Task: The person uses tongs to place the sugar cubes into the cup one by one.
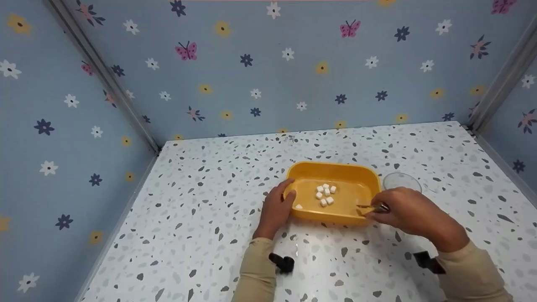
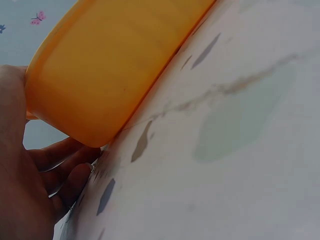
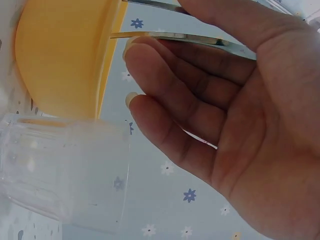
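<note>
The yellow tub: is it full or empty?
Neither: the yellow tub is only partly filled. The head view shows several white cubes on its bottom, with much of that bottom bare.

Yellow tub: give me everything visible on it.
The yellow tub is open-topped, plastic-looking, rectangular with rounded corners and smooth walls. It sits upright on the speckled tabletop. Inside, small white cubes cluster near the middle, with another white piece by the near left corner. The left hand holds its left end. The right hand holds metal tongs at its right end; whether they touch it is unclear.
</note>
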Action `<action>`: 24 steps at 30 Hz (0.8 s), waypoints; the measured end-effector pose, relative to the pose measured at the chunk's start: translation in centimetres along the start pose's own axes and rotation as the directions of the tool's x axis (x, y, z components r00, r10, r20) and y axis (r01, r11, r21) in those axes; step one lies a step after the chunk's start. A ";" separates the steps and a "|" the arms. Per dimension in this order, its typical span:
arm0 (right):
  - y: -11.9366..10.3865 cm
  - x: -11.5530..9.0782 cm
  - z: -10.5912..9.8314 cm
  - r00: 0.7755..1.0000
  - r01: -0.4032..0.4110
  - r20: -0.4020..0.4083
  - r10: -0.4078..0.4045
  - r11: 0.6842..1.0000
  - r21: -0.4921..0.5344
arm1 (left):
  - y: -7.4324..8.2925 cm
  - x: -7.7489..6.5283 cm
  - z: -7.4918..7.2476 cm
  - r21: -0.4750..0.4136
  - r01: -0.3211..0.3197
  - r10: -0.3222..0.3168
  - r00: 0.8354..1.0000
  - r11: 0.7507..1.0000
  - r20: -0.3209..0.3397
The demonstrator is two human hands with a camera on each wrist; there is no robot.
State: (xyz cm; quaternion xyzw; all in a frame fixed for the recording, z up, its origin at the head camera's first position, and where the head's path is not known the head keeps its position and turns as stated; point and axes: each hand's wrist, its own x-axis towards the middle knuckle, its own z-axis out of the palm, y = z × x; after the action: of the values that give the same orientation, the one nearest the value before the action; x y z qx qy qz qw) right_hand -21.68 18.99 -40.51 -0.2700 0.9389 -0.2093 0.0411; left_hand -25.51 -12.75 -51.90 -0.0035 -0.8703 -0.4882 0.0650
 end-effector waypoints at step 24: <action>0.3 2.3 5.6 0.932 0.069 -0.346 -0.106 0.991 -0.117 | 0.1 -0.1 -0.1 -0.003 0.011 -0.011 1.000 1.000 0.002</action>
State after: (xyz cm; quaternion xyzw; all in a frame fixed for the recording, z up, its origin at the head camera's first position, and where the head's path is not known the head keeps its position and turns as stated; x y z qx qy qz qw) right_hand -22.72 15.94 -45.68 -0.2715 0.9278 -0.2071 -0.1503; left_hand -25.42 -12.75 -51.78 0.0009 -0.8696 -0.4899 0.0616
